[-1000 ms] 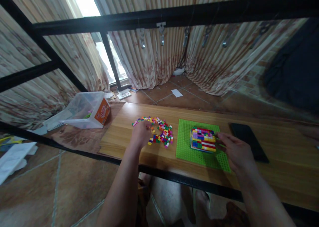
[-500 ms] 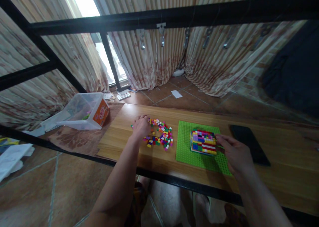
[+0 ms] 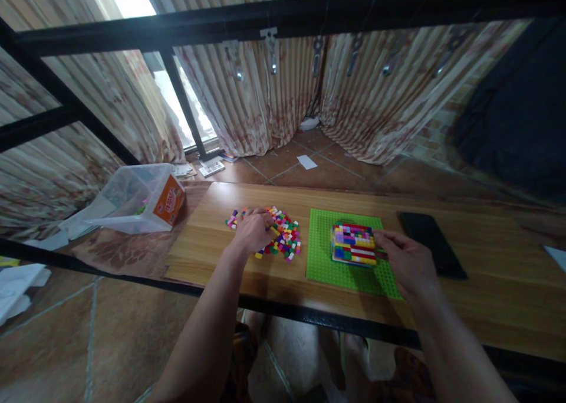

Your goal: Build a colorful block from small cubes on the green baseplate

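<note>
My left hand reaches down into a loose pile of small coloured toy bricks. Its fingers are bent and drawn together at the pile, with a yellow brick beside the fingertips; what they pinch, if anything, is hidden. On a green baseplate sits a rectangular block built of many coloured bricks, with striped rows on top. My right hand is closed at the block's right edge, thumb and fingers gripping it there.
A black phone-like slab lies right of the baseplate on the wooden tabletop. A clear plastic box with an orange label stands beyond the left end. A dark metal bar crosses above, hung with clips.
My left hand has moved slightly right and nearer, over the middle of the pile, its fingers now more bent. The right hand stays at the block. The view has shifted a little.
</note>
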A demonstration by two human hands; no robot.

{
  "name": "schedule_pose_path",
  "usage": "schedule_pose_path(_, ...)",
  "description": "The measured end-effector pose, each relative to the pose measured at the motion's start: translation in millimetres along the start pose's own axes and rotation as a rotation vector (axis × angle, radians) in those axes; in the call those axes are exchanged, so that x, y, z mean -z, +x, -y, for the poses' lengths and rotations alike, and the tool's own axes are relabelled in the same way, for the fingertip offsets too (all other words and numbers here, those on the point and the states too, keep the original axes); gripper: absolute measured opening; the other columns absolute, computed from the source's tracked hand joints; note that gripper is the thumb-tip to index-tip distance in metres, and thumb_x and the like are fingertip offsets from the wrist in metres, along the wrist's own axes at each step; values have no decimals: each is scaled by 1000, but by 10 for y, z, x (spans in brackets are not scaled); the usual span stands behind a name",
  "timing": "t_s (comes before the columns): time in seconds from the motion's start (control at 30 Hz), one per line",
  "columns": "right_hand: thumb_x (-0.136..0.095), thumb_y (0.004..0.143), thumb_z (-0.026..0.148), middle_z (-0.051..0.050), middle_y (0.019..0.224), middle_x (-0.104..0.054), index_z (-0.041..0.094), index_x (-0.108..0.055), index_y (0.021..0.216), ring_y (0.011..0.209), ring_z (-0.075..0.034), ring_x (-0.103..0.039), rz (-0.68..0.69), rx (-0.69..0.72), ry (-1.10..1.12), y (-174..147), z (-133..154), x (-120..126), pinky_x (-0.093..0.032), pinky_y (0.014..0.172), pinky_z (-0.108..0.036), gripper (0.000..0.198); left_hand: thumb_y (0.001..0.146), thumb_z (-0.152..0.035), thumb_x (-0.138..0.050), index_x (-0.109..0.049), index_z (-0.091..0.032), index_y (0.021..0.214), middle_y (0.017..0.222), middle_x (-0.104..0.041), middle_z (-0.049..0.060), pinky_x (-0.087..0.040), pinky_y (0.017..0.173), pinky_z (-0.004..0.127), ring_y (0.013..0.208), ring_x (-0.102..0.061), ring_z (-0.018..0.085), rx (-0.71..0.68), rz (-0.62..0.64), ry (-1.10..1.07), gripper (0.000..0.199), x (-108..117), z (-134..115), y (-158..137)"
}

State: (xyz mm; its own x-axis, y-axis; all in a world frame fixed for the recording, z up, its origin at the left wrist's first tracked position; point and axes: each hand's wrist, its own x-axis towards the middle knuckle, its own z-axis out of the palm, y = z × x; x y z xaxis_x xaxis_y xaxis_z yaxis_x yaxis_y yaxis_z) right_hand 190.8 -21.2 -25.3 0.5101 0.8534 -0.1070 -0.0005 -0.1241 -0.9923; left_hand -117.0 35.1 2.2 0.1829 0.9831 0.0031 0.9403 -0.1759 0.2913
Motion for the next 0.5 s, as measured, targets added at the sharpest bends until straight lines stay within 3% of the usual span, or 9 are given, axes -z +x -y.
schedule_pose_path(0.3,-72,66,38,-7,81,-75,17,-76,82,67,-19,-69,6,70,-117,14,-51,17,-58,63,-32,26,72,-27,-64,-74,-29,97,125,-65,4,-42,96,42,118,-55,29,-39,0,28,27,-45,-15,0)
schedule_pose_path(0.5,-69,70,40,-7,79,-76,17,-76,85,72,-21,-70,16,145,-286,16,-47,53,-56,69,-33,28,71,-24,-66,-75,-27,82,119,-68,4,-41,98,40,117,-55,27,-9,-3,38,15,-61,-76,12)
